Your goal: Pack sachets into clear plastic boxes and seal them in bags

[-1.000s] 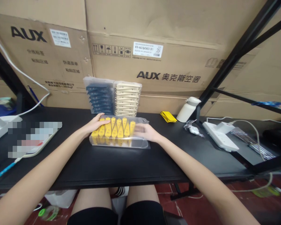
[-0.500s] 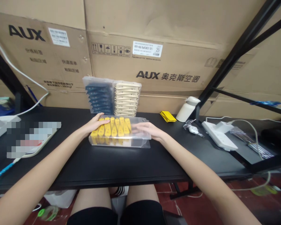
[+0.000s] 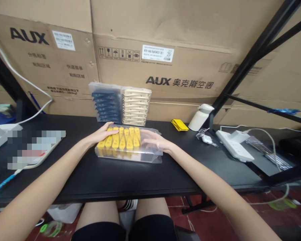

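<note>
A clear plastic box (image 3: 150,157) lies on the black table, its open end to the right. Several yellow packets (image 3: 122,142) stand in a row in its left part. My left hand (image 3: 104,132) grips the box's left end, fingers over the top of the packets. My right hand (image 3: 154,140) reaches into the open right end, its fingers apart beside the last packet. Behind stand two upright clear boxes, one with dark blue packets (image 3: 106,105) and one with cream packets (image 3: 135,105).
Loose yellow packets (image 3: 180,125), a white bottle (image 3: 201,117), a small white case (image 3: 207,139) and a power strip (image 3: 234,145) lie to the right. At the left is a blurred-out phone-like object (image 3: 37,150). Cardboard boxes (image 3: 185,36) stand behind the black table (image 3: 130,180).
My right hand has moved further into the box, its fingers more spread. The yellow packets sit slightly further right, and the box's right end has tipped a little toward me.
</note>
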The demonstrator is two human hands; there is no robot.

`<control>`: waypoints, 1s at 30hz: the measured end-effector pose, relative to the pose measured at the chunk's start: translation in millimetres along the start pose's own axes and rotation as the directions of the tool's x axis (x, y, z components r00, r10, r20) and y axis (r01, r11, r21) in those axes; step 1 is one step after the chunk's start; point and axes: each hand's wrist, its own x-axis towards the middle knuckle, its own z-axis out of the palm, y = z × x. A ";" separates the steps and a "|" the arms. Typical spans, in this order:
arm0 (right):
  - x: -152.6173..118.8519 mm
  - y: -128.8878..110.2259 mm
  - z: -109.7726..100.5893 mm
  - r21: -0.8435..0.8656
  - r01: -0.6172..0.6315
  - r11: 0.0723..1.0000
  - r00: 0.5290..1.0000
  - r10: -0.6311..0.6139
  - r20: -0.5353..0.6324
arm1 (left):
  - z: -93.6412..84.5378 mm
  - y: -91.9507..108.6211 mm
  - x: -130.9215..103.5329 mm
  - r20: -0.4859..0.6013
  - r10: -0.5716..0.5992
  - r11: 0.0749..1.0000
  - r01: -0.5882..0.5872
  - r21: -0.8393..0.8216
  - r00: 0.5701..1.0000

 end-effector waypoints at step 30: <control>0.8 -0.1 -29.8 0.163 -0.151 0.975 0.976 0.173 -0.131 | -2.7 -14.1 14.9 -0.097 -0.004 0.997 -0.004 -0.080 0.995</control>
